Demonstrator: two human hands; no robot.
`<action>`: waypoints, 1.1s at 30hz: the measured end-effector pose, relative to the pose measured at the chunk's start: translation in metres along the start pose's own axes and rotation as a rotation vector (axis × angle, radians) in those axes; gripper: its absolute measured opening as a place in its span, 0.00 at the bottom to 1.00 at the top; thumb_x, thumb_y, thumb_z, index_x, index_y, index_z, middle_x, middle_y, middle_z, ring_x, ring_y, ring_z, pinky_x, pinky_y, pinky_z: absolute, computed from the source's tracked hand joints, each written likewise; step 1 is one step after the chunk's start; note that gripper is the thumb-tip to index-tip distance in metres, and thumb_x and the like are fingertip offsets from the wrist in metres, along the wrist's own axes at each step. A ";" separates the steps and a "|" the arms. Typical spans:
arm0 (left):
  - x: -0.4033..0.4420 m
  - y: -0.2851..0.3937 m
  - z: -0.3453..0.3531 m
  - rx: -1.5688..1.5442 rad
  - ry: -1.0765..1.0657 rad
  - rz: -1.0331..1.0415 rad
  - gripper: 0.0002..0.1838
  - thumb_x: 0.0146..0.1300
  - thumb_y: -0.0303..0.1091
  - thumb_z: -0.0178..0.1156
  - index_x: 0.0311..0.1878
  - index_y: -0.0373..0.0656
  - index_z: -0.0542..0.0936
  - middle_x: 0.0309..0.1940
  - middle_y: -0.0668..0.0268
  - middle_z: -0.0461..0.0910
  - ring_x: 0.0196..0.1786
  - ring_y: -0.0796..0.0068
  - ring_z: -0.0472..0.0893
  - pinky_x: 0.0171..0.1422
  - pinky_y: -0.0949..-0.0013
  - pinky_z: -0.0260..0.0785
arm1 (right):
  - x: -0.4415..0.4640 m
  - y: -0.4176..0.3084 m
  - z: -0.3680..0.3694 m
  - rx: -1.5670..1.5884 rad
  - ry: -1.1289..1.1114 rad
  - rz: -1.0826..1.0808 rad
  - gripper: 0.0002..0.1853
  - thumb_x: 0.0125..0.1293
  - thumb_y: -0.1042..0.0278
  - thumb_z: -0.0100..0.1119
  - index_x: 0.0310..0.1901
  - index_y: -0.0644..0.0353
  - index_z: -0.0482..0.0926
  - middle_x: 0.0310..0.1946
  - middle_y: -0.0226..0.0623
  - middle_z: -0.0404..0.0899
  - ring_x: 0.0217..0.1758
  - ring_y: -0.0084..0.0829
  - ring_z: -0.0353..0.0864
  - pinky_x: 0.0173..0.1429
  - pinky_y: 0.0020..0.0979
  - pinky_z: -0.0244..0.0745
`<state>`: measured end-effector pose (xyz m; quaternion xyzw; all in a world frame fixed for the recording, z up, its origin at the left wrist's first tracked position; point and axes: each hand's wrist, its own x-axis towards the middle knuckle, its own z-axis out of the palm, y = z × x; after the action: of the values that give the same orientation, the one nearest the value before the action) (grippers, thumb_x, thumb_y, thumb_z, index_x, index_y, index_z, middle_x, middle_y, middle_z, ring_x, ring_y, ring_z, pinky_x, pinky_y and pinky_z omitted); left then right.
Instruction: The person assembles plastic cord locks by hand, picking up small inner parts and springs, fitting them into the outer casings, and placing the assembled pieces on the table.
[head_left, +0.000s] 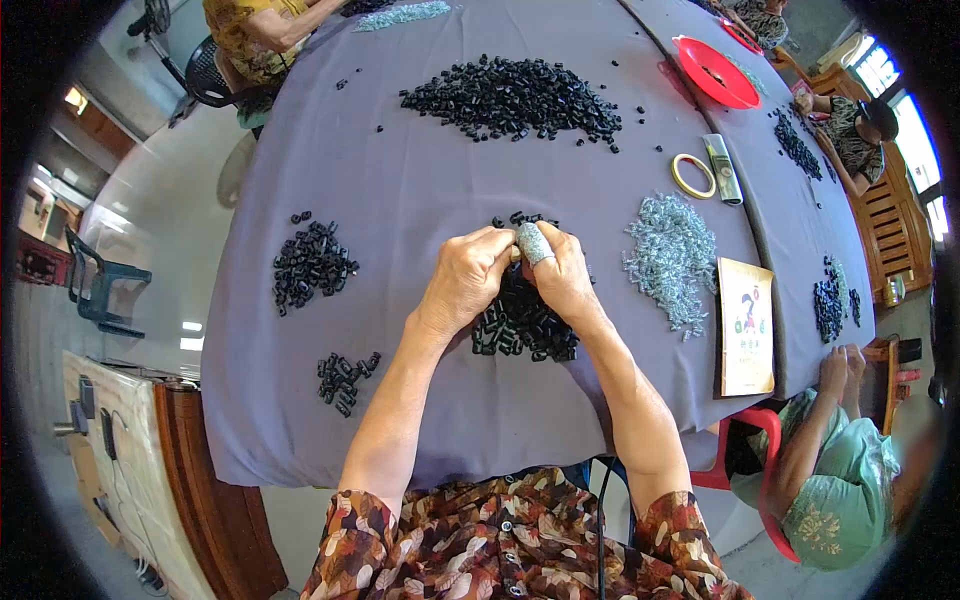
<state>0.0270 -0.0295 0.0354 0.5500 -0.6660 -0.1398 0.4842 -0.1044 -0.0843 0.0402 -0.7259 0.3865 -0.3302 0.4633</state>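
My left hand (pixel 468 272) and my right hand (pixel 560 274) meet fingertip to fingertip over a pile of small black plastic pieces (pixel 525 318). Both are closed in a pinch, and whatever is between the fingers is hidden. A pale speckled wrap (pixel 534 243) covers one finger of the right hand. To the left lie a black heap (pixel 312 266) and a smaller group of black pieces (pixel 346 382), some looking joined in pairs. Right of my hands spreads a heap of small clear plastic pieces (pixel 672 258).
A large black heap (pixel 515 100) lies farther back. A tape roll (pixel 693 176), a green-and-white packet (pixel 723 170), a booklet (pixel 746 328) and a red basin (pixel 716 74) are on the right. Other people sit around the grey-clothed table (pixel 400 200), one in green (pixel 840 490) at right.
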 end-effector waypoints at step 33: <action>-0.005 0.002 0.021 -0.432 -0.047 -0.423 0.08 0.64 0.28 0.51 0.42 0.36 0.77 0.22 0.70 0.77 0.20 0.88 0.73 0.22 0.83 0.64 | 0.004 0.003 -0.024 0.404 -0.149 0.394 0.10 0.60 0.70 0.39 0.25 0.62 0.69 0.12 0.26 0.63 0.12 0.18 0.57 0.15 0.25 0.51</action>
<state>0.0081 -0.0316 0.0240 0.5572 -0.5027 -0.3887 0.5345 -0.1236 -0.0988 0.0467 -0.5522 0.4113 -0.2500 0.6808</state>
